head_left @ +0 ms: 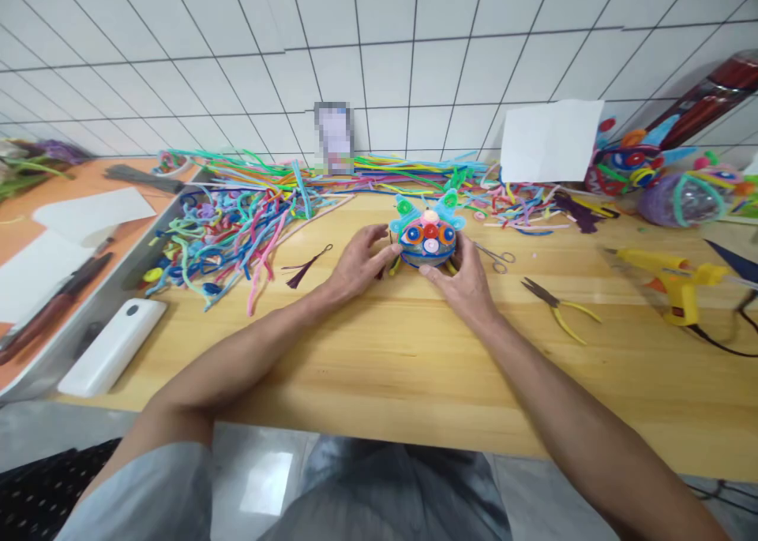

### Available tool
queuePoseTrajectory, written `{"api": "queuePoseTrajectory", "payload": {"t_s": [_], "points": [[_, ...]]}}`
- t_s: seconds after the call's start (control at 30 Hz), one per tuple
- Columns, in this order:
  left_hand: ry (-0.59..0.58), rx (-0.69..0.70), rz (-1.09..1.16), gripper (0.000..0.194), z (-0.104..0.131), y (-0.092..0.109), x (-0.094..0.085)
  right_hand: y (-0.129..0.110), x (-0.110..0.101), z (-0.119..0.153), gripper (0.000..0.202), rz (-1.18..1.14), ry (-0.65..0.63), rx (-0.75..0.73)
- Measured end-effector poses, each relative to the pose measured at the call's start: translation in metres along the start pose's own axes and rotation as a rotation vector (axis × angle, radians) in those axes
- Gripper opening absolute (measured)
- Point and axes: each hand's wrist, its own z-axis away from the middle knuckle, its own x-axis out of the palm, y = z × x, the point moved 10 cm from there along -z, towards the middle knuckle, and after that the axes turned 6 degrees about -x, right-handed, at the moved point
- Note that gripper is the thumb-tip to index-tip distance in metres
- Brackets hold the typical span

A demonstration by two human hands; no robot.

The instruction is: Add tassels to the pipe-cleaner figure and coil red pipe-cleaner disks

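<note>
Between my two hands, a round pipe-cleaner animal head (pixel 427 238) rests at the middle of the wooden table. It has blue ears with green centres, ringed eyes, a red disc and a pink nose over a clear ball. My left hand (pixel 362 263) curls around its left side, thumb against it. My right hand (pixel 465 279) wraps its right side, with the thumb at the lower front. A dark purple tassel (pixel 308 268) lies left of my left hand. Small scissors (pixel 498 258) lie just right of my right hand, and yellow-handled pliers (pixel 560 308) lie farther right.
A heap of cut pipe cleaners (pixel 222 237) spreads at left, with long ones (pixel 391 176) along the wall. A white power bank (pixel 112 347) lies front left. At right are a yellow glue gun (pixel 675 280), finished craft heads (pixel 631 166) and a propped white paper (pixel 550 142).
</note>
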Motion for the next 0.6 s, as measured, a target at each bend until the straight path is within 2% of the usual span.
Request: {"api": "queuePoseTrajectory", "payload": {"t_s": [0.13,0.27,0.33,0.43,0.6], "points": [[0.079,-0.034,-0.191,0.019,-0.012,-0.001,-0.051,-0.002,-0.008,0.002,0.092,-0.004,0.069,0.037],[0.038,-0.122,-0.425,0.018,-0.012,-0.024,-0.094,-0.009,-0.012,0.003,0.09,0.05,0.099,0.011],[-0.002,-0.174,-0.521,0.018,-0.004,-0.04,-0.105,-0.011,-0.013,0.003,0.089,0.076,0.108,-0.002],[-0.017,-0.221,-0.569,0.017,0.008,-0.057,-0.112,-0.012,-0.014,0.005,0.087,0.105,0.123,-0.009],[0.024,-0.245,-0.516,0.019,0.013,-0.058,-0.112,-0.02,-0.022,0.007,0.079,0.153,0.178,-0.025]]}}
